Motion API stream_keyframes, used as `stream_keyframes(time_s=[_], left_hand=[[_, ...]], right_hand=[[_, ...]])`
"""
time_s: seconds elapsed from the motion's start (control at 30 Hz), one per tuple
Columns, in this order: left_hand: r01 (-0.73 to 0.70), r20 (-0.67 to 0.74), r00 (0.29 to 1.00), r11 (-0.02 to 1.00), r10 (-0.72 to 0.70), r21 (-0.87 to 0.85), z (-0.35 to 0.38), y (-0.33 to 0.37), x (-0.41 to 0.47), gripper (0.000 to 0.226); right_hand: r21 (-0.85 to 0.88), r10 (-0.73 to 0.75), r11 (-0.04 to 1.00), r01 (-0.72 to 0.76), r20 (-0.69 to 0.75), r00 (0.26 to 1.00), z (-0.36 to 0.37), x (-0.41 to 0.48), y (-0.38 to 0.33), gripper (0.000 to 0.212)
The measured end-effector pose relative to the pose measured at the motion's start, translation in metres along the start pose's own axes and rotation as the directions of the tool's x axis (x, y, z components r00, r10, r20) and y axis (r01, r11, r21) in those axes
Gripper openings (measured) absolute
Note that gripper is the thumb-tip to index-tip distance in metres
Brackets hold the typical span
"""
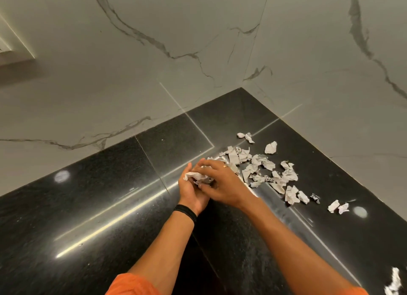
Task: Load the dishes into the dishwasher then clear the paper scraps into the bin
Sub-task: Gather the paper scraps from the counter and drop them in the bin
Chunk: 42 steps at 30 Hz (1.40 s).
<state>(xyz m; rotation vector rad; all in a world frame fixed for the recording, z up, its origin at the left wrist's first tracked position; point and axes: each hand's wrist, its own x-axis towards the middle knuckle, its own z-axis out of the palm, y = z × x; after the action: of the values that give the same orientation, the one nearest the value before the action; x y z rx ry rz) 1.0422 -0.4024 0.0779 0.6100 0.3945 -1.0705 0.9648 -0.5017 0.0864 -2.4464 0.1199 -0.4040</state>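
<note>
Left hand [191,194]: palm up above the black desk [88,206], fingers cupped round a crumpled wad [195,176] of paper scraps; the wad lies in the palm. Right hand [223,184]: palm down across the left, fingers curled over the same wad and pressing it into the cupped palm; a ring [225,166] sits on one finger. A black wristband [185,213] circles the left wrist; an orange sleeve [132,286] shows at the lower edge. Loose scraps [264,169] lie scattered on the desk just right of the hands, toward the corner where the veined marble wall [132,63] meets the desk; a further scrap [394,283] lies at the lower right edge, well apart from the rest.
</note>
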Motion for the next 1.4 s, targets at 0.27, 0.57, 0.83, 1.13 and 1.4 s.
stream_keyframes(time_s=[0.27, 0.57, 0.83, 1.13, 1.4], left_hand=[[0.057, 0.062, 0.997, 0.998, -0.056, -0.023, -0.001, -0.004, 0.005, 0.046], [0.05, 0.02, 0.999, 0.997, -0.049, -0.053, 0.004, -0.004, 0.036, 0.054], [0.052, 0.009, 0.999, 0.996, -0.052, -0.073, 0.011, -0.007, 0.055, 0.054], [0.03, 0.032, 0.999, 0.997, -0.032, 0.077, 0.025, -0.02, 0.044, 0.04], [0.07, 0.083, 0.993, 0.991, -0.08, 0.118, 0.036, -0.025, 0.042, 0.043]], right_hand=[[0.242, 0.315, 0.932, -0.27, -0.172, 0.933, -0.031, 0.007, 0.013, 0.037], [-0.294, 0.552, 0.74, -0.605, -0.247, 0.796, -0.068, 0.055, 0.148, 0.025], [-0.455, 0.443, 0.741, -0.493, -0.221, 0.869, -0.057, 0.064, 0.166, 0.018], [0.178, 0.349, 0.935, -0.308, -0.286, 0.893, -0.036, 0.029, 0.054, 0.015], [0.282, 0.388, 0.905, -0.317, -0.245, 0.889, -0.053, 0.014, 0.041, 0.02]])
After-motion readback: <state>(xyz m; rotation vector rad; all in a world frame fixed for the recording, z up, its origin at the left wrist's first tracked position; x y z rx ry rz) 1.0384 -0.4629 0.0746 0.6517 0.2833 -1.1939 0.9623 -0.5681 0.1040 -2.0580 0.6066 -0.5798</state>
